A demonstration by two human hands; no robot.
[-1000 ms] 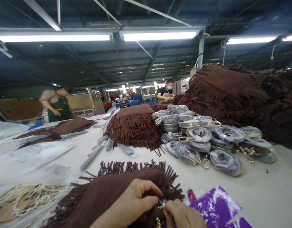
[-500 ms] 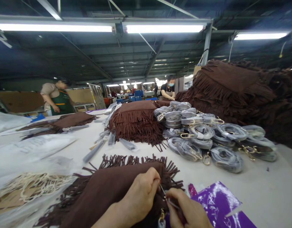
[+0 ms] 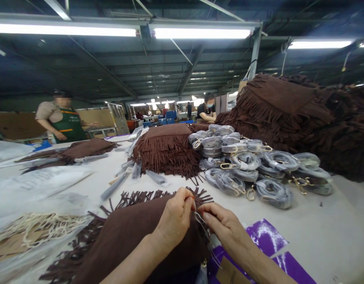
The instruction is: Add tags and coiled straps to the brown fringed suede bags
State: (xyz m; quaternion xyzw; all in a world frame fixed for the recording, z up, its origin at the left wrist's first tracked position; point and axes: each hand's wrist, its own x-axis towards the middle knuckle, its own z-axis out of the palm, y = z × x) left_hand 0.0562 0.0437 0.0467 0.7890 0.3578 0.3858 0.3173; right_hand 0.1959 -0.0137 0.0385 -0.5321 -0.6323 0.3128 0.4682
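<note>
A brown suede fringed bag (image 3: 131,232) lies on the white table in front of me. My left hand (image 3: 174,221) rests on its right upper edge, fingers pinched closed on a thin clear plastic strip (image 3: 201,221) at the bag's corner. My right hand (image 3: 222,227) meets it from the right, fingers pinched on the same strip. A small gold metal clasp (image 3: 204,263) hangs below my hands at the bag's side.
Purple glossy sheets (image 3: 266,240) lie right of my hands. Behind are a stack of fringed bags (image 3: 168,152), a heap of wrapped straps with gold clasps (image 3: 250,165), and a tall pile of brown bags (image 3: 288,114). White cords (image 3: 36,228) lie left. One person in a green apron (image 3: 62,120) stands far left.
Both hands have risen and moved away from me along the bag's edge, drawing the clear strip upward. The person in the green apron shifted left.
</note>
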